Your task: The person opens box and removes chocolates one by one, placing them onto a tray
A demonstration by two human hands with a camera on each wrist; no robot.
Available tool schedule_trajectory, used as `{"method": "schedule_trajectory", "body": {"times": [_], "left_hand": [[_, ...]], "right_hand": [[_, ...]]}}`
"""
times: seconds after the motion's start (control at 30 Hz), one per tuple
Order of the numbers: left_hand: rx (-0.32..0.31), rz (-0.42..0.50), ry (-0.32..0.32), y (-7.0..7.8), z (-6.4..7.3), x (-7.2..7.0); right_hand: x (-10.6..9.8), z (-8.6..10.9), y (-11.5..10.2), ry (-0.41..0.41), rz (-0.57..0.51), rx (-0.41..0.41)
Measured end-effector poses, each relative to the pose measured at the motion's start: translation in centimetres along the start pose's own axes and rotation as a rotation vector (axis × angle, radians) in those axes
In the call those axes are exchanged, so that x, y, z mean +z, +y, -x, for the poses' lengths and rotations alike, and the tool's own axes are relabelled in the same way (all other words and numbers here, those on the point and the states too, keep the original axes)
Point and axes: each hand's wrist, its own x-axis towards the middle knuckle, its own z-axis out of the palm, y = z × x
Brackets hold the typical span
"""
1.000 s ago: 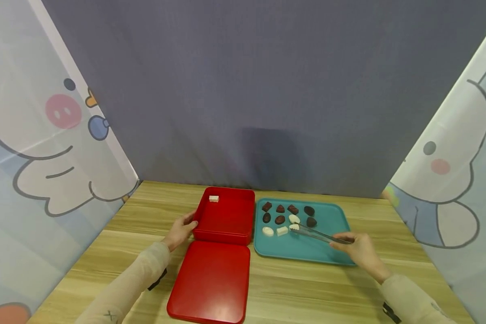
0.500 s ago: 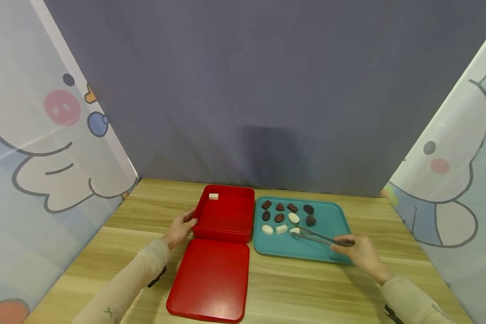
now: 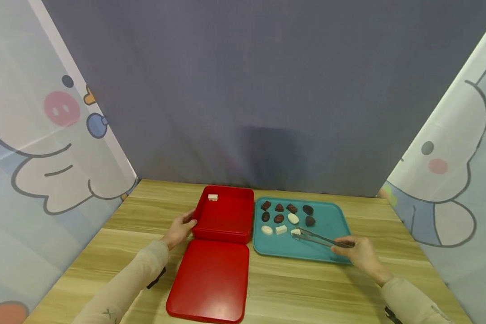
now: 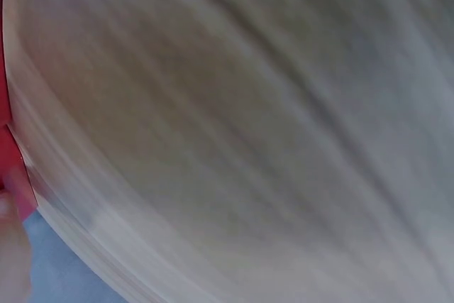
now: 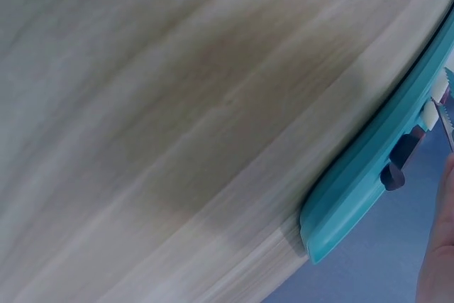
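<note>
My right hand grips metal tongs over the teal tray. The tong tips stand at either side of a small white chocolate; whether they squeeze it I cannot tell. Near it on the tray lie a white oval chocolate, a white block-shaped chocolate, another white oval one and several dark chocolates. My left hand holds the left side of the red box, thumb near its front corner. One white block sits inside, at the back left.
A red lid lies flat in front of the box. The tray stands just right of the box on the wooden table. A grey curtain rises behind, with printed cloths at both sides.
The tong tips and the small white chocolate have shifted slightly toward the front of the tray, away from the white oval piece. My left hand stays on the box.
</note>
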Motion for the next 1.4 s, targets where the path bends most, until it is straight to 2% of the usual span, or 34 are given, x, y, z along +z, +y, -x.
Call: {"method": "schedule_trajectory", "body": {"times": [0.2,0.8,1.0,1.13,1.4], "left_hand": [[-0.015,-0.004,-0.002,0.2,0.2,-0.1],[0.004,-0.034,0.003,0.2,0.0,0.0],[-0.016,-0.044,0.023,0.3,0.1,0.3],[-0.025,-0.046,0.033,0.3,0.3,0.2],[0.016,-0.010,0.028,0.4,0.3,0.2]], "right_hand": [[0.1,0.0,0.0,0.006,0.005,0.013],[-0.3,0.2,-0.3,0.014,0.011,0.040],[-0.5,0.1,-1.6,0.010,0.043,0.032],[-0.2,-0.7,-3.0,-0.008,0.019,0.024],[1.4,-2.9,-6.0,-0.035,-0.032,0.001]]}}
